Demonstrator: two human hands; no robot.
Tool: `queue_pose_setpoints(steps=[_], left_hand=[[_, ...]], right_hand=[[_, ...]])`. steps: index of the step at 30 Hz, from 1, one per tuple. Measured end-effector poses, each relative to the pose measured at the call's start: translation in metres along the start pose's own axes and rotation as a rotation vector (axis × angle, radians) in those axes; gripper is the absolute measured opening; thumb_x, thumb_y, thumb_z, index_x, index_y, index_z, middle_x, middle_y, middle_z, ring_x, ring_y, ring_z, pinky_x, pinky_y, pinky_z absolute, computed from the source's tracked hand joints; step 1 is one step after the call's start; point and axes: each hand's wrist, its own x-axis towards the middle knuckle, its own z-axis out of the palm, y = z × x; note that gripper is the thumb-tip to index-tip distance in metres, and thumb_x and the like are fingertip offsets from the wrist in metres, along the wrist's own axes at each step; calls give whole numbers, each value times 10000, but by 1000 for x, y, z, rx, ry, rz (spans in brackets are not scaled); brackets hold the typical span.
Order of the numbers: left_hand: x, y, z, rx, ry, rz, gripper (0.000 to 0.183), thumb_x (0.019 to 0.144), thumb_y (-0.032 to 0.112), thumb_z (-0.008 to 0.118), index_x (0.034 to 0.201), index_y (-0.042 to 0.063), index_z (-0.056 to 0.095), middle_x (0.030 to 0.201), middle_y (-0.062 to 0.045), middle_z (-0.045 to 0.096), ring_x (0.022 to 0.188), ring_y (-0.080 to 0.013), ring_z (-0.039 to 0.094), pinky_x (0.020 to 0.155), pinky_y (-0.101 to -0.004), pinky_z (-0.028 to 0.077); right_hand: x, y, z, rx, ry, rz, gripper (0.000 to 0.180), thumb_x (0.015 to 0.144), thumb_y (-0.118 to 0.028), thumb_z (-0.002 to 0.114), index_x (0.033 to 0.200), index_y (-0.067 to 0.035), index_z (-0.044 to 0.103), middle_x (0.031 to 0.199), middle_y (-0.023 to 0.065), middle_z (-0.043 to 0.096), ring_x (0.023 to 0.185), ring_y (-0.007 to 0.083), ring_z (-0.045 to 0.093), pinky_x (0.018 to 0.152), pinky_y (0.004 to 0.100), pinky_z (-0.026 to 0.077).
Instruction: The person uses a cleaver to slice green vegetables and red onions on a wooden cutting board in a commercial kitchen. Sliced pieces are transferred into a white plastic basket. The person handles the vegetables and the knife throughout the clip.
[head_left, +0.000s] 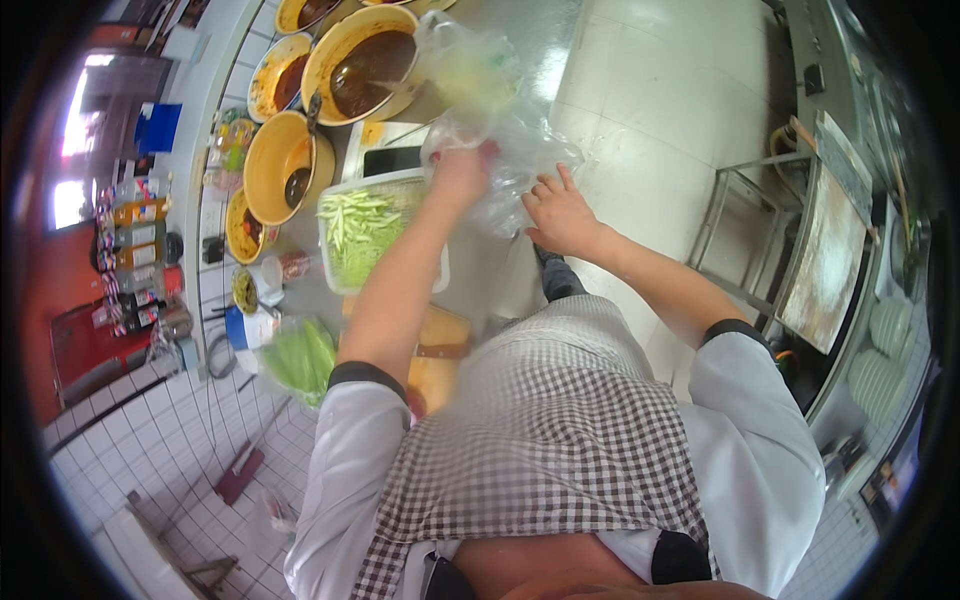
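My left hand (461, 178) reaches into a clear plastic bag (510, 172), and its fingers are hidden by film and blur. Something pinkish red (489, 150) shows through the plastic beside those fingers. To the right, my right hand (559, 214) has its fingers spread at the bag's edge, one finger pointing up; no object shows in its grasp. Below my left hand, a white plastic basket (442, 274) carries pale green vegetable strips (360, 221) and finer green shreds (364, 259). Another plastic bag (472, 71) with pale yellowish contents lies above.
Yellow basins (259, 169) with dark sauce line the left. A dark phone (391, 160) lies behind the basket. Near my left forearm are a wooden cutting board (442, 330), a cleaver (442, 350) and bagged green vegetables (300, 360). A metal stand (821, 255) is at right.
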Motion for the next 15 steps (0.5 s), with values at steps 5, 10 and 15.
queue_pose_setpoints(steps=[5, 10, 15], left_hand=[[-53, -23, -8, 231, 149, 42, 217, 951, 143, 512, 1071, 59, 672, 956, -203, 683, 927, -386, 665, 826, -491, 536], [-185, -30, -36, -226, 495, -229, 179, 934, 179, 647, 868, 13, 644, 856, -172, 653, 784, -369, 637, 711, -442, 516], [-355, -75, -9, -429, 629, -579, 263, 932, 263, 670, 972, 4, 668, 1003, -225, 641, 928, -426, 637, 807, -478, 529]], right_hand=[[2, -35, -33, 251, 191, -258, 412, 809, -196, 710, 1160, 8, 638, 1198, 200, 623, 1218, 389, 547, 998, 542, 431], [21, -87, 26, 701, -294, -64, 353, 891, -229, 629, 1076, 72, 649, 963, 257, 675, 888, 430, 658, 797, 508, 517], [82, -124, 83, 861, -362, 213, 423, 976, -350, 589, 1029, 69, 612, 791, 186, 691, 646, 293, 663, 564, 415, 510]])
